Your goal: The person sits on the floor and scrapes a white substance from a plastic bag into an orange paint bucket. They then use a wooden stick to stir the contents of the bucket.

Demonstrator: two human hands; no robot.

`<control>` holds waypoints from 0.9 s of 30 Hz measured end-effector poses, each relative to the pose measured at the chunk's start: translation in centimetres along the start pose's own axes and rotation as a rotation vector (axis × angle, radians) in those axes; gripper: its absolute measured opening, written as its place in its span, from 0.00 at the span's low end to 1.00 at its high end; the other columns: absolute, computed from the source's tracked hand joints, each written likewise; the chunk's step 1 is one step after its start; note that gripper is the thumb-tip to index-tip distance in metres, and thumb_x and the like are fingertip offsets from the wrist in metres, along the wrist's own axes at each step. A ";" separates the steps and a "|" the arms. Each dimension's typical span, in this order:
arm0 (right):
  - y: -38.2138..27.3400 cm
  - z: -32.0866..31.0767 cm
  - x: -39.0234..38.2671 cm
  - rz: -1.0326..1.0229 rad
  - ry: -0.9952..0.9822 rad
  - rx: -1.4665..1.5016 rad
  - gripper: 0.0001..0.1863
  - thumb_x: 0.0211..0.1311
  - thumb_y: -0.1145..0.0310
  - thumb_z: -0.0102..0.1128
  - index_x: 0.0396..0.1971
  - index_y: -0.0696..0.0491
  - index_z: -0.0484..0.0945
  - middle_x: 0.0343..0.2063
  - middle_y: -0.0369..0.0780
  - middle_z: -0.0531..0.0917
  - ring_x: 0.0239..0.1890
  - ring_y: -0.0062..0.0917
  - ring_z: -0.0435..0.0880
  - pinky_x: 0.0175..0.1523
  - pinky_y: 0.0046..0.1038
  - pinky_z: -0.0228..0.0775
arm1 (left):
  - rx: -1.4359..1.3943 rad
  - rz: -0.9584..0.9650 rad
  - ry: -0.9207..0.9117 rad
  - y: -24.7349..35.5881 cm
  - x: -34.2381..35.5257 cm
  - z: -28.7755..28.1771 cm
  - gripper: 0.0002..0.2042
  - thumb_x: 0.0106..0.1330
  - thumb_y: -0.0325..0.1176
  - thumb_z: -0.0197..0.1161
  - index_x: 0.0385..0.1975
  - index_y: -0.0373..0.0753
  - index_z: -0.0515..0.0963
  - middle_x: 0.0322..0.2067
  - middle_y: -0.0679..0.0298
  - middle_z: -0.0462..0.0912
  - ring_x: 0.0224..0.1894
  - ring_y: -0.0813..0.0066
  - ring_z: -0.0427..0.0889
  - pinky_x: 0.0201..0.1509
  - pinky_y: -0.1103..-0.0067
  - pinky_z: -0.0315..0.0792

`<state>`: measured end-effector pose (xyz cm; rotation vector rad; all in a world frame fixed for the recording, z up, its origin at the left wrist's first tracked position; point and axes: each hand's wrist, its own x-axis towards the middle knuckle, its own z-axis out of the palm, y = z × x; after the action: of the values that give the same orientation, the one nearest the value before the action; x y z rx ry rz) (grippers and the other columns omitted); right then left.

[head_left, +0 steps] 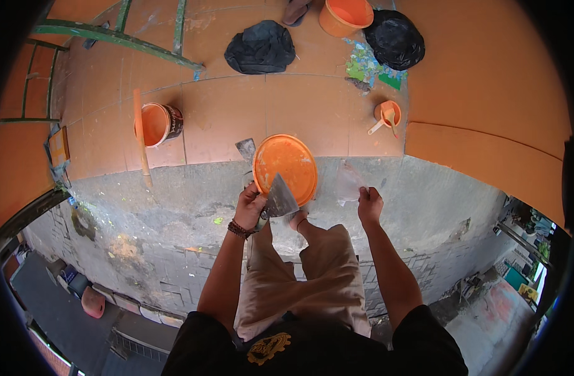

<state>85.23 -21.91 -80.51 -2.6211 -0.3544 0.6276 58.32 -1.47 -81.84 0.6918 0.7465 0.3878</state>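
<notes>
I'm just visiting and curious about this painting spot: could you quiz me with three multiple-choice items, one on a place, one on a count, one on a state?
1. Where is the round orange lid?
A. Ahead of the feet
B. On the ladder
C. Inside a bag

2. How many black bags lie at the far side?
A. One
B. Two
C. Four

3. What is the left hand doing?
A. Hanging empty
B. Gripping a scraper
C. Lifting a bucket

Key: 1 A, the lid lies just beyond the foot. 2 B, one bag and another. 3 B, its fingers close on the scraper.
</notes>
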 end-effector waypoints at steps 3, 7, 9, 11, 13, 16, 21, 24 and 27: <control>6.7 8.6 9.4 0.019 0.048 0.043 0.17 0.62 0.61 0.55 0.20 0.60 0.73 0.15 0.41 0.76 0.19 0.28 0.73 0.28 0.31 0.65 | 0.057 -0.056 -0.012 -7.4 8.0 -3.2 0.13 0.66 0.30 0.58 0.48 0.34 0.74 0.44 0.68 0.78 0.44 0.82 0.74 0.50 0.81 0.69; 10.8 19.3 19.0 0.206 0.004 0.181 0.18 0.62 0.62 0.55 0.20 0.60 0.73 0.15 0.41 0.77 0.20 0.27 0.73 0.29 0.31 0.64 | 0.171 -0.074 0.008 -16.4 17.4 -7.2 0.13 0.64 0.27 0.59 0.48 0.34 0.74 0.44 0.68 0.78 0.44 0.83 0.74 0.50 0.82 0.69; 15.6 24.0 24.5 0.216 0.041 0.157 0.18 0.62 0.61 0.55 0.20 0.61 0.74 0.16 0.41 0.77 0.20 0.27 0.74 0.29 0.32 0.64 | 0.253 -0.079 -0.095 -22.1 23.0 -9.0 0.13 0.64 0.27 0.59 0.48 0.34 0.74 0.43 0.69 0.79 0.43 0.84 0.74 0.49 0.82 0.69; 19.3 27.1 29.7 0.235 0.063 0.117 0.16 0.61 0.61 0.56 0.23 0.61 0.77 0.17 0.42 0.78 0.20 0.28 0.77 0.30 0.33 0.67 | 0.314 -0.081 -0.133 -26.5 27.8 -8.3 0.13 0.64 0.28 0.59 0.47 0.35 0.75 0.40 0.71 0.79 0.41 0.86 0.73 0.48 0.83 0.68; 24.1 30.8 35.0 0.216 0.082 0.083 0.16 0.59 0.62 0.56 0.25 0.62 0.78 0.19 0.44 0.80 0.21 0.29 0.79 0.30 0.33 0.70 | 0.344 -0.128 -0.161 -30.6 31.9 -7.8 0.13 0.64 0.28 0.59 0.47 0.35 0.75 0.40 0.71 0.79 0.41 0.86 0.72 0.48 0.83 0.68; 26.0 32.6 42.2 0.335 0.024 0.255 0.16 0.59 0.62 0.56 0.25 0.62 0.79 0.20 0.44 0.80 0.21 0.28 0.79 0.29 0.32 0.69 | 0.340 -0.160 -0.179 -36.7 36.6 -7.6 0.13 0.64 0.28 0.58 0.47 0.34 0.75 0.40 0.71 0.79 0.41 0.86 0.72 0.48 0.83 0.68; 29.4 32.1 51.1 0.528 -0.038 0.536 0.12 0.59 0.66 0.55 0.26 0.61 0.77 0.20 0.40 0.79 0.18 0.23 0.75 0.24 0.26 0.66 | 0.329 -0.137 -0.178 -43.2 41.7 -5.4 0.13 0.63 0.28 0.59 0.47 0.33 0.75 0.39 0.71 0.79 0.41 0.86 0.72 0.48 0.84 0.68; 31.4 31.8 53.8 0.628 -0.094 0.778 0.10 0.60 0.67 0.55 0.27 0.59 0.75 0.21 0.38 0.77 0.16 0.20 0.71 0.20 0.22 0.62 | 0.318 -0.156 -0.149 -44.9 42.8 -4.5 0.13 0.63 0.28 0.58 0.47 0.33 0.75 0.39 0.71 0.79 0.41 0.86 0.72 0.49 0.84 0.67; 32.9 30.9 55.8 0.641 -0.125 0.770 0.10 0.61 0.66 0.54 0.28 0.58 0.74 0.21 0.38 0.77 0.16 0.19 0.68 0.19 0.21 0.61 | 0.295 -0.184 -0.132 -45.7 43.3 -3.2 0.14 0.63 0.30 0.59 0.47 0.33 0.75 0.40 0.71 0.79 0.43 0.85 0.72 0.50 0.83 0.67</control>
<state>123.50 -21.69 -141.17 -1.9082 0.6136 0.9014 89.18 -8.97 -136.36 0.9085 0.7417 0.0622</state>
